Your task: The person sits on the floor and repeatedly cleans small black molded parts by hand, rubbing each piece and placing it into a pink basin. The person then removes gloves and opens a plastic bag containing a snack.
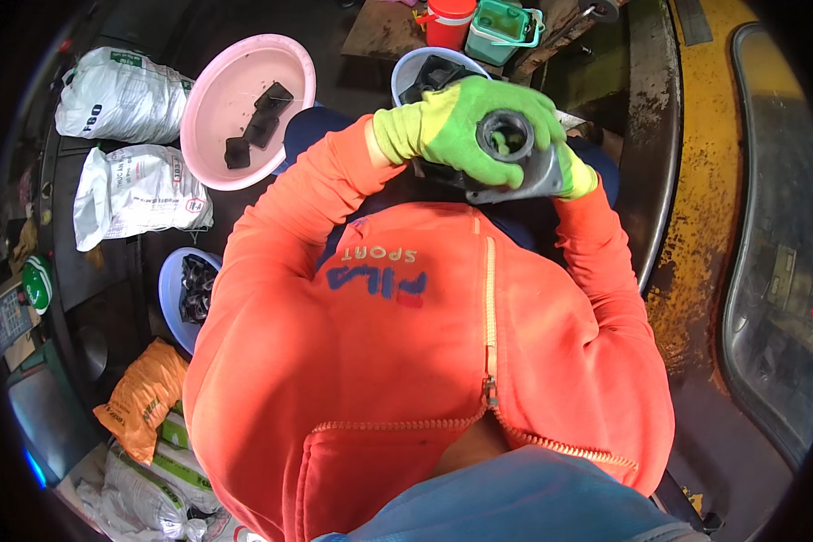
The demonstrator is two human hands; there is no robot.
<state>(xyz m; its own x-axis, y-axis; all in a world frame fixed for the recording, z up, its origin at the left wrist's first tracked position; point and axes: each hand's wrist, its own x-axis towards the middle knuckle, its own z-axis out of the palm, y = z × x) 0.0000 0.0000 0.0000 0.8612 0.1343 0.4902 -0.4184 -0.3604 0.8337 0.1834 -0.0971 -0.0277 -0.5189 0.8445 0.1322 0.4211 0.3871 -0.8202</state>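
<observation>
Dim workspace, bordered at right by rusted yellow metal panel [686, 253]. Black flanged collar [544, 172] held beyond orange jacket [397, 334]: gloved left grip [483, 126] curled around ring; gloved right grip [576, 172] set against edge, closure hidden, cannot be told. Handling judged unfinished. Dark blocks [262, 126] deposited in pink basin [230, 86], black pieces [196, 287] in blue basin [169, 294]; whether completed or waiting, unclear.
</observation>
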